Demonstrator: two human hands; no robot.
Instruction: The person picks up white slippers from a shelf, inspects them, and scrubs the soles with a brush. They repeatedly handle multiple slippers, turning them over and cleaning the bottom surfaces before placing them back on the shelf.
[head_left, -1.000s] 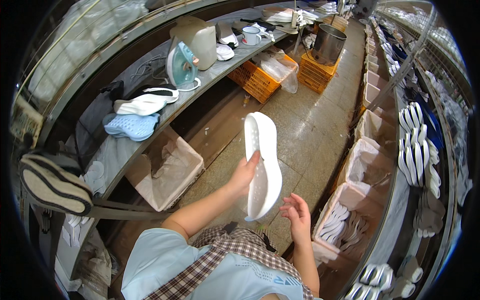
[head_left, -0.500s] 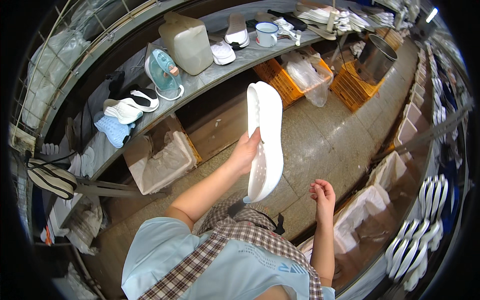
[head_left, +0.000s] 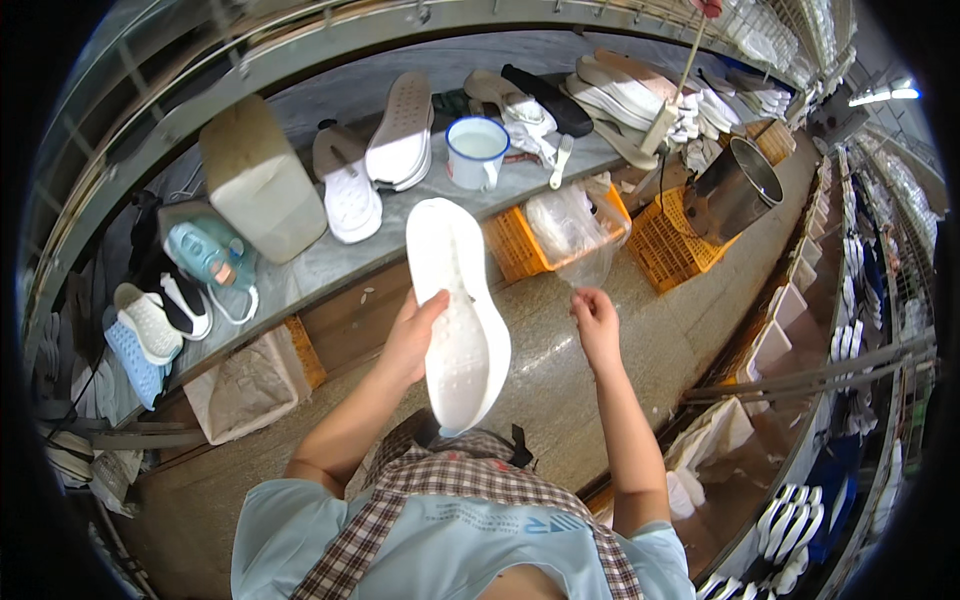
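Observation:
A long white shoe sole (head_left: 462, 340) stands tilted upright in front of me, its dimpled inner face turned toward me. My left hand (head_left: 412, 335) grips it by the left edge at mid-length, thumb over the inner face. My right hand (head_left: 597, 318) is raised to the right of the sole, apart from it. Its fingers are curled together and nothing shows in them. Nearest beyond that hand is an orange crate (head_left: 515, 248) with a clear plastic bag (head_left: 565, 225) in it.
Along the bench (head_left: 300, 270) stand a blue iron (head_left: 205, 252), a plastic jug (head_left: 262, 180), white soles (head_left: 345, 190), a blue-rimmed mug (head_left: 476, 155) and a white brush (head_left: 562, 160). A metal bucket (head_left: 735, 190) rests on another orange crate (head_left: 668, 250). Racks of soles (head_left: 790, 530) line the right.
The sole has moved left in my left hand and turned to show more of its inner face. My right hand has risen and moved left, fingers drawn closer together. My view has shifted toward the bench.

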